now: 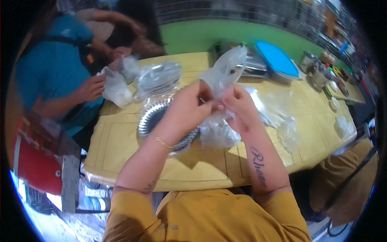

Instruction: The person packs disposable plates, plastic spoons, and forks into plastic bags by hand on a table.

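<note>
One bag [226,69] pinched by left hand [192,105], right hand [238,104] | yellow-covered table [213,173] | green wall [193,35]

Food stall, blue-lidded container [277,59], metal pots [319,76], covered table [217,169]

Tattoo [258,167], right forearm [275,171]: "Rhea…", ending unclear.

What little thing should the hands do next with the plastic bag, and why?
Maybe the left hand and right hand should ease gently apart to tighten the plastic bag between them. They are close together at its bunched-up part, and its loose top sticks up above them. I can't tell whether there's a knot.
</note>
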